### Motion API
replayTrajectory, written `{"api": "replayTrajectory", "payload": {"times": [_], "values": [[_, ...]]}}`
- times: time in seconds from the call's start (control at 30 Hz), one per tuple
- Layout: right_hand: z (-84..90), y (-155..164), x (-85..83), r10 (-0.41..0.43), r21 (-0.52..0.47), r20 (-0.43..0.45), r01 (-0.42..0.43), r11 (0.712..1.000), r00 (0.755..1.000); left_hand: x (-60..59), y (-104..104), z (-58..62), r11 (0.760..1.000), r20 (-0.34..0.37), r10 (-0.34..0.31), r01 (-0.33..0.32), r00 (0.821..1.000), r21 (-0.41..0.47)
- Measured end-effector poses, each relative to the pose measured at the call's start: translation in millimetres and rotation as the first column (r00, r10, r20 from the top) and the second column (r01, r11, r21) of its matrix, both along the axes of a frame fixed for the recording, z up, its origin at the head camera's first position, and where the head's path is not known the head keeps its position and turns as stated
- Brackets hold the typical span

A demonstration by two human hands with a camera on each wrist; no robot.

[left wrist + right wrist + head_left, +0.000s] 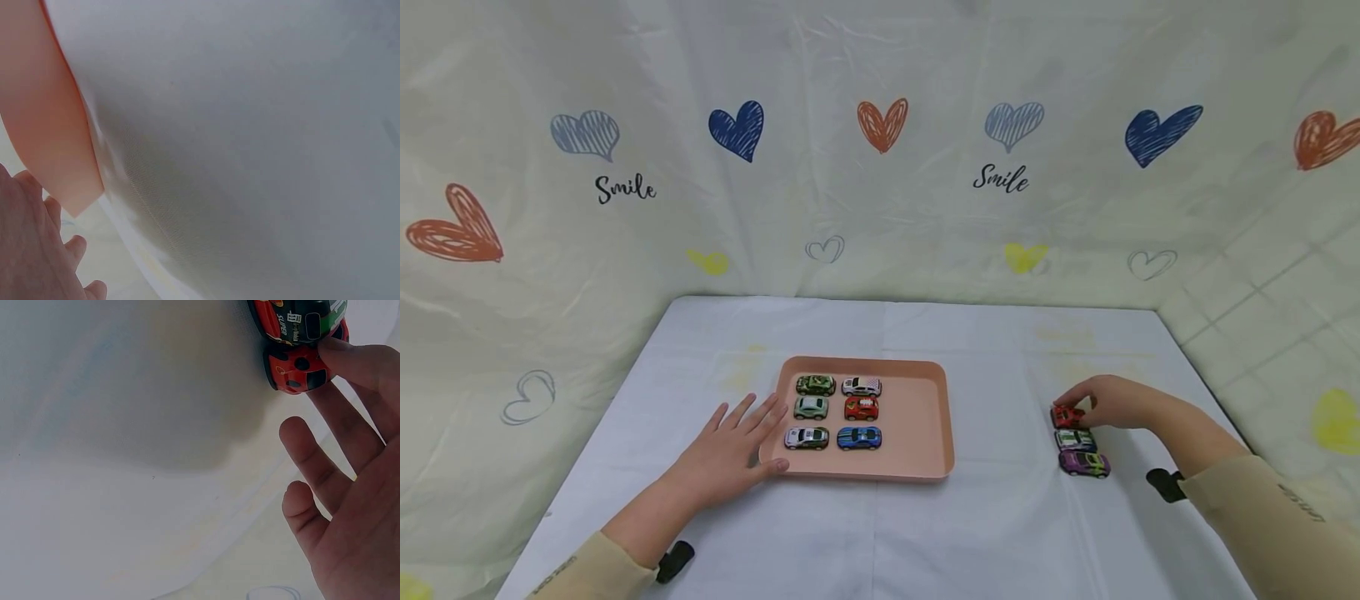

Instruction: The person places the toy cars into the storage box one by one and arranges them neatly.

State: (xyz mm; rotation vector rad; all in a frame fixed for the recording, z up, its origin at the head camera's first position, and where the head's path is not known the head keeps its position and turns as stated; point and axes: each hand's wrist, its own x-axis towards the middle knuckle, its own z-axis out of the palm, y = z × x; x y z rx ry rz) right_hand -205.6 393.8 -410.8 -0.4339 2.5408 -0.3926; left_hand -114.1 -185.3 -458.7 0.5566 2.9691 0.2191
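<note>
My right hand (1116, 402) pinches a red toy car (1065, 417) between thumb and fingers at the far end of a short column of cars. Right in front of it are a green and white toy car (1075, 440) and a purple toy car (1084, 464). In the right wrist view the red car (297, 370) sits close against a neighbouring car, and two fingers stand away from it. My left hand (730, 450) lies with spread fingers at the left edge of a pink tray (917, 417), also seen in the left wrist view.
Inside the tray, two columns of toy cars stand on the left, among them a blue car (859, 438) and a camouflage-green car (816, 384). A white cloth (880, 533) covers the table. Behind it hangs a sheet (880, 208) printed with hearts.
</note>
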Motion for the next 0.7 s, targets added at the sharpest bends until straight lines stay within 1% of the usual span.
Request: {"api": "replayTrajectory", "payload": {"times": [0.23, 0.4, 0.57, 0.7], "values": [[-5.6, 1.1, -3.0, -0.006, 0.001, 0.000, 0.006, 1.000, 1.000, -0.6, -0.7, -0.2, 1.000, 0.002, 0.002, -0.002, 1.000, 0.002], [-10.0, 1.3, -4.4, -0.023, -0.026, 0.012, 0.024, 0.999, 1.000, -0.7, -1.2, -1.5, 1.000, -0.002, -0.003, 0.003, 1.000, 0.001], [-8.3, -0.9, -2.8, -0.049, -0.051, 0.034, 0.051, 0.997, 0.998, -0.6, -1.7, -3.0, 1.000, -0.009, -0.004, 0.004, 1.000, 0.002], [-6.6, -2.3, -2.2, -0.054, -0.055, 0.034, 0.056, 0.997, 0.998, 0.0, -1.4, -3.5, 1.000, -0.016, -0.002, 0.002, 1.000, 0.009]]}}
